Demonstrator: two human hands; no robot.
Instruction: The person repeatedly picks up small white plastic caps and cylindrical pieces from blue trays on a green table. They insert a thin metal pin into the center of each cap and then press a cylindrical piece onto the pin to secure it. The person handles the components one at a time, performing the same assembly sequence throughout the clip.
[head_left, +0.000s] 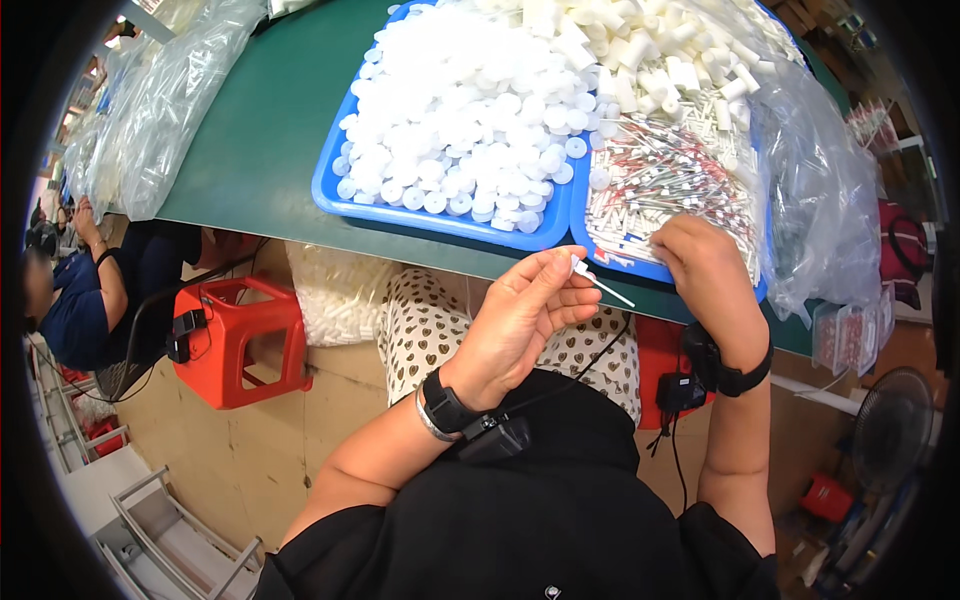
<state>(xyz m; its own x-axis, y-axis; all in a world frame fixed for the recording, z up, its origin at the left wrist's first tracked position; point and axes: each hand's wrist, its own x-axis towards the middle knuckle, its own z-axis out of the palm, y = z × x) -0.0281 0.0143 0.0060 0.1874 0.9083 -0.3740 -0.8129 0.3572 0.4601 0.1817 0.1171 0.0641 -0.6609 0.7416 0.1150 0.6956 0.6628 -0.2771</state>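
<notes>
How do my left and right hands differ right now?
The left hand pinches a thin white rod; whether the right hand grips anything is hidden. The left hand is held in front of the right blue tray, palm showing; the right hand reaches over that tray, back showing. The left wrist has a silver bracelet, the right none visible. Both wrists wear black bands.

Blue trays, green tabletop, milky-white discs.
The slim stick is white, short tubes cream, the stool red, the shirt black; the lap cloth is off-white with dark heart-shaped prints.
</notes>
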